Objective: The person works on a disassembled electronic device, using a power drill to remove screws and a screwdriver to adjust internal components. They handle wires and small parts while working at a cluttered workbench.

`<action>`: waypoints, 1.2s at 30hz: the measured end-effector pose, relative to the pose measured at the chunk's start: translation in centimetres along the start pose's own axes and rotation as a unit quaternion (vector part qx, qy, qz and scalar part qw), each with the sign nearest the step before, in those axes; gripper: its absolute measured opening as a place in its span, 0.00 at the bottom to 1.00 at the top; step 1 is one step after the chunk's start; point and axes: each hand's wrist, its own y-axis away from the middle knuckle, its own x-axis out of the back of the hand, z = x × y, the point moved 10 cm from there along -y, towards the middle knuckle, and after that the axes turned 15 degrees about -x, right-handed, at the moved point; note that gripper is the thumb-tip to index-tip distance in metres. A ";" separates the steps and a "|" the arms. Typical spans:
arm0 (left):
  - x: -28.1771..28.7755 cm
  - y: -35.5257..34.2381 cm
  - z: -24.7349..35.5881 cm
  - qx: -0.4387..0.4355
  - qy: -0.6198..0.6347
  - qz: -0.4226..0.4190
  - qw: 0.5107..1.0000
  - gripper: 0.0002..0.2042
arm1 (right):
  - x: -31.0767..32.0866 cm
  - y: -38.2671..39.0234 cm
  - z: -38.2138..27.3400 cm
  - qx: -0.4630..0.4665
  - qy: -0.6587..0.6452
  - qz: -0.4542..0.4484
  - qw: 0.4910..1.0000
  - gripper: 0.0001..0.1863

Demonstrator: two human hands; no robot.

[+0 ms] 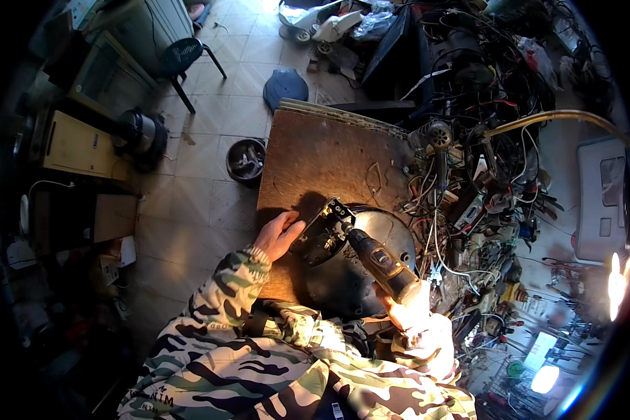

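Observation:
My right hand [397,308] is closed round the grip of a dark cordless drill [381,260], partly lost in glare. The drill points up and left, and its chuck end meets a black metal bracket [338,208] with holes in it. At the bracket's left edge is my left hand [280,235], its fingers bent and drawn together against it; the fingertips' exact hold is hard to see. Under the bracket and drill lies a large round black metal housing [385,231], resting on a brown wooden board [322,143] close to my lap.
Tangled cables and loose tools [462,203] crowd the board's right side. A curved tan tube [560,117] arches over them. Left of the board, a round bowl [246,161] holding small pieces stands on the tiled floor. Farther off are a black stool [182,57] and a grey-blue disc [285,87].

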 end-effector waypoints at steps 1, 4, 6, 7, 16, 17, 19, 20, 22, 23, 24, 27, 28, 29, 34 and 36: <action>-0.9 -1.2 -0.3 0.001 -0.022 -0.022 1.000 0.35 | 0.0 -0.3 0.3 -0.022 -0.007 0.005 1.000 0.22; -2.5 -3.3 -0.2 0.007 -0.018 -0.103 0.994 0.36 | -0.5 -1.5 0.8 -0.046 -0.031 0.011 0.998 0.22; -3.7 -3.7 -0.7 0.012 0.007 -0.153 0.988 0.37 | -0.6 -1.4 -1.1 -0.002 0.028 0.023 0.999 0.22; -4.0 -3.7 -1.2 0.030 0.032 -0.162 0.986 0.37 | -0.8 -1.5 -1.8 0.024 0.055 0.026 0.998 0.22; -3.9 -3.7 -0.6 -0.007 0.085 -0.129 0.988 0.37 | -1.3 -2.1 -2.6 -0.039 0.070 0.013 0.997 0.20; -4.1 -3.6 -0.9 -0.007 0.089 -0.134 0.987 0.36 | -1.2 -1.9 -2.3 -0.016 0.104 0.031 0.994 0.19; -4.3 -3.6 -1.0 0.003 0.126 -0.140 0.982 0.34 | -1.2 -1.5 -1.2 0.057 0.205 0.081 0.974 0.18; -4.6 -3.6 -0.9 0.015 0.162 -0.143 0.976 0.33 | -1.4 -1.4 -0.5 0.073 0.235 0.071 0.967 0.20; -5.1 -3.4 -0.9 0.033 0.207 -0.144 0.967 0.31 | -1.6 -2.1 -3.0 0.080 0.247 0.013 0.966 0.25; -5.2 -3.3 -1.0 0.042 0.225 -0.140 0.963 0.30 | -1.8 -2.6 -5.4 0.068 0.237 -0.038 0.968 0.28; -5.2 -3.1 -1.1 0.052 0.245 -0.133 0.959 0.29 | -1.9 -3.0 -7.3 0.065 0.239 -0.059 0.967 0.25; -5.0 -3.2 -2.2 0.011 0.209 -0.097 0.973 0.30 | -1.3 -4.6 -10.5 0.044 0.290 -0.071 0.953 0.18; -5.1 -3.1 -1.7 0.017 0.228 -0.096 0.969 0.30 | -1.3 -5.5 -9.3 0.042 0.307 -0.082 0.947 0.17; -5.1 -3.1 -1.0 0.023 0.247 -0.092 0.964 0.30 | -1.1 -6.5 -8.5 0.062 0.334 -0.072 0.938 0.16; -5.3 -3.6 -1.8 -0.002 0.118 -0.125 0.985 0.30 | 0.6 -8.0 -10.7 0.109 0.308 -0.045 0.944 0.21; -5.9 -3.5 -3.8 0.005 0.089 -0.118 0.989 0.29 | 0.2 -9.5 -9.4 0.023 0.322 -0.091 0.942 0.22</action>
